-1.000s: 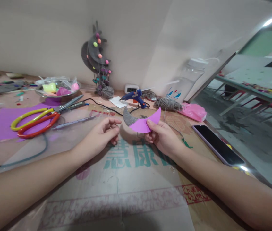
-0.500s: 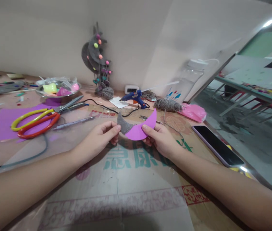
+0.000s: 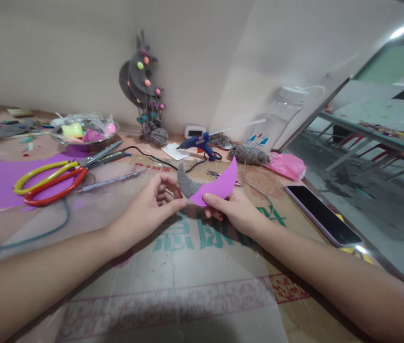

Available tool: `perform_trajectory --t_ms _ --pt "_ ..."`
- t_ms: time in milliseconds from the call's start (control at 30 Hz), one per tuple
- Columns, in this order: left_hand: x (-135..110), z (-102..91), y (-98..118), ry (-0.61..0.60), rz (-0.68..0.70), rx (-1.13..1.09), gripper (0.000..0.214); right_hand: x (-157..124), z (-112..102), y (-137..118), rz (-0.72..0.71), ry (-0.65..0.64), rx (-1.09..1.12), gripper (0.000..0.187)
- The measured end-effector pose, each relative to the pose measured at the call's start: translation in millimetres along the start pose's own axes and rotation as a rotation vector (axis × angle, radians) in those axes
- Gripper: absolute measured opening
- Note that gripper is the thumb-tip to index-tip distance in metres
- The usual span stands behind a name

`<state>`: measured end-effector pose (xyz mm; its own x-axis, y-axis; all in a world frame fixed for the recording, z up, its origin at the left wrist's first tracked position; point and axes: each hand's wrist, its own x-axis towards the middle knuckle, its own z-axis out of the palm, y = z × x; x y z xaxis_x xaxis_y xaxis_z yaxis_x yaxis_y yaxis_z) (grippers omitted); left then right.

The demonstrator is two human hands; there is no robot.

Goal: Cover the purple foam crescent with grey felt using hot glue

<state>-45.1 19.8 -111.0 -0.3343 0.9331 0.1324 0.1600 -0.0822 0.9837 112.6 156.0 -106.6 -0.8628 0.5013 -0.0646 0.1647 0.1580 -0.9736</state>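
Note:
A purple paper crescent (image 3: 219,187), its left part wound with grey yarn (image 3: 187,182), is held up over the cardboard. My right hand (image 3: 232,209) pinches it near the middle of its lower edge, thumb on the front face and fingers behind. My left hand (image 3: 161,197) is beside the yarn-wound end, thumb and curled fingers apart with nothing plainly between them. Whether a fingertip brushes the yarn I cannot tell. Behind the crescent lies a small pair of metal scissors (image 3: 213,174), partly hidden. A strand of yarn trails from a grey yarn skein (image 3: 248,154).
Large scissors (image 3: 55,183) with yellow and red handles lie on purple sheet at left, near a pen (image 3: 111,182) and a metal bowl (image 3: 107,138). A blue glue gun (image 3: 200,142), plastic bottle (image 3: 277,119) and crescent ornament (image 3: 141,78) stand behind. A phone (image 3: 321,214) lies right.
My left hand has let go of the yarn-wound end and its fingers have parted. The crescent has shifted slightly right and tilted, and my right thumb now sits nearer its middle.

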Motion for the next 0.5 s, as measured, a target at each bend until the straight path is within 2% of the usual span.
perform_trajectory --t_ms 100,267,500 --pt "-2.7 0.7 1.2 0.046 0.08 0.055 0.038 0.4 -0.6 0.3 0.0 -0.024 0.017 0.037" --pt "-8.1 -0.9 4.3 0.019 0.109 0.373 0.032 0.1 -1.0 -0.7 0.001 -0.063 -0.002 0.037" --pt "-10.9 -2.1 7.8 0.054 0.141 0.437 0.026 -1.1 -0.3 -2.5 0.009 -0.093 -0.06 0.039"
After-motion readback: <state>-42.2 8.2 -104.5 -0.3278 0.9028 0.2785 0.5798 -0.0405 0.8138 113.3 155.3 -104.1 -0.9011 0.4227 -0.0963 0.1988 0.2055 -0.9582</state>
